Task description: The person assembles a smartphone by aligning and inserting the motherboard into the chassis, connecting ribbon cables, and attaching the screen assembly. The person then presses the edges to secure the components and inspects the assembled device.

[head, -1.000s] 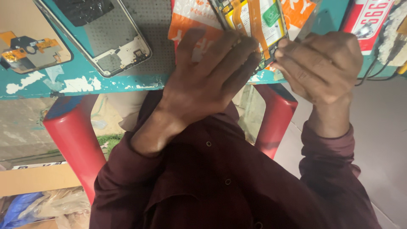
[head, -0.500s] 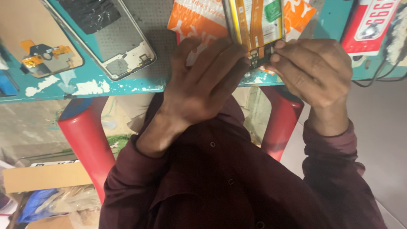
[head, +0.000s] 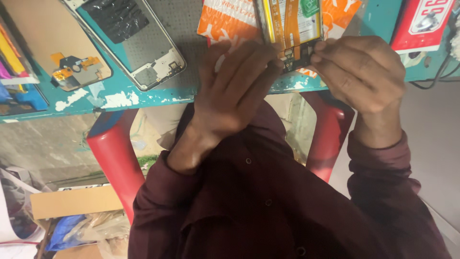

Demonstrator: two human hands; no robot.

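Orange-cabled phone (head: pixel 292 29) lengthwise away; right hand (head: pixel 359 72) pinches near end, left hand (head: pixel 237 91) seemingly steadies flat.

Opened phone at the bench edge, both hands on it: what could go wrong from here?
1. The right hand pinches near the small board at the end of the orange flex ribbon; a tug could tear or crease it.
2. The opened phone sits near the edge of the teal bench, steadied by the left hand; a slip could send it off.
3. The other phone frame lies open nearby and could get knocked.
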